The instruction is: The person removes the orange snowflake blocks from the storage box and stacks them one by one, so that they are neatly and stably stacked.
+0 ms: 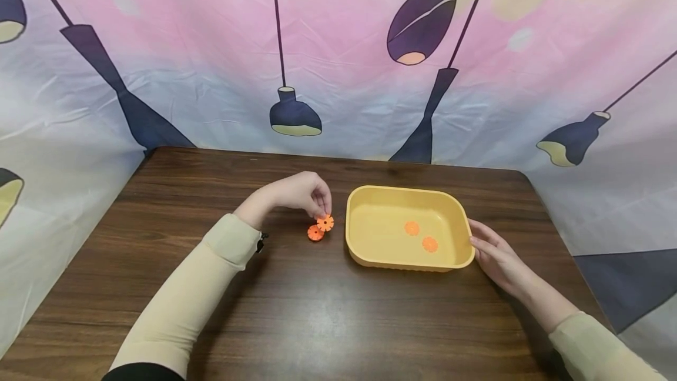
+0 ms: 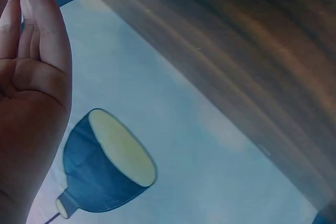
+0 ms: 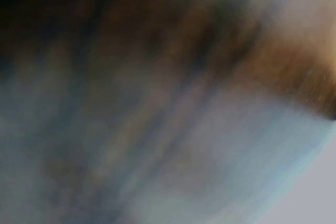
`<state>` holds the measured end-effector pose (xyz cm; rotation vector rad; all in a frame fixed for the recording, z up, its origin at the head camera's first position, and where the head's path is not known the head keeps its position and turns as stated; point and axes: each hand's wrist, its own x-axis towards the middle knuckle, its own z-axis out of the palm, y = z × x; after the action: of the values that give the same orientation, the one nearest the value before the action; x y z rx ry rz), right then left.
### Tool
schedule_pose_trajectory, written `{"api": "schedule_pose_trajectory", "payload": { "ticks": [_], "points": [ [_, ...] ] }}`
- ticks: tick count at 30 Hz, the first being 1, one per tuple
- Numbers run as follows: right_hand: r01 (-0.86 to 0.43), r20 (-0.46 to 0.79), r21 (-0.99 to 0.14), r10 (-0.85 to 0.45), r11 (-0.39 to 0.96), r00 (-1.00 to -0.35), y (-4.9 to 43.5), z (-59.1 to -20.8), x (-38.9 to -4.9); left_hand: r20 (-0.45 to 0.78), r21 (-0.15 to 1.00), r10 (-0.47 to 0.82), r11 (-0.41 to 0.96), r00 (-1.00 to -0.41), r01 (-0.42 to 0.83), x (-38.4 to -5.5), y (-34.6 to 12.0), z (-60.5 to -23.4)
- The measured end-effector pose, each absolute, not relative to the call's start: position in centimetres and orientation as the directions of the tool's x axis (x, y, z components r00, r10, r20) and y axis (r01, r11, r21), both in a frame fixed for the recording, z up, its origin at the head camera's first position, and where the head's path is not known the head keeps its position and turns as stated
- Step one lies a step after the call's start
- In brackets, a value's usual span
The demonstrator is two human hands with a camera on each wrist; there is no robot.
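Observation:
My left hand reaches over the table and pinches an orange notched disc with a small hole at its centre. Just below it, a second orange notched disc lies on the wood, partly overlapped in the head view. At the right end of a yellow plastic basin, my right hand grips the rim, thumb near the top edge. Two more orange discs, one nearer the middle and one nearer the front, lie apart on the basin's floor. The left wrist view catches the left palm at its edge; the right wrist view is blurred.
Everything stands on a dark brown wooden table with rounded far corners. Behind it hangs a pastel cloth printed with dark lamps, reaching down to the table's far edge. The basin's walls rise between the left hand and the discs inside.

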<state>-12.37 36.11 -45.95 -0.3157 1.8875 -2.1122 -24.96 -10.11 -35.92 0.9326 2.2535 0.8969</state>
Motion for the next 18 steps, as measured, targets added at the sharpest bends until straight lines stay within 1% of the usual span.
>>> {"api": "schedule_pose_trajectory", "payload": {
  "ticks": [3, 10, 18],
  "points": [
    [0.069, -0.028, -0.992, -0.356, -0.103, -0.934, 36.1, -45.9, -12.4, -0.254, 0.744, 0.739, 0.561, -0.624, 0.362, -25.1, -10.6, -36.8],
    [0.07, -0.032, -0.993, -0.354, -0.093, -0.935, 36.1, -45.9, -12.5, -0.29, 0.731, 0.712, 0.596, -0.639, 0.332, -25.4, -11.3, -38.3],
    [0.077, -0.041, -0.993, -0.349, -0.09, -0.936, 36.1, -45.9, -12.5, -0.293, 0.737, 0.708, 0.595, -0.643, 0.32, -25.5, -11.6, -39.0]
  ]
}}
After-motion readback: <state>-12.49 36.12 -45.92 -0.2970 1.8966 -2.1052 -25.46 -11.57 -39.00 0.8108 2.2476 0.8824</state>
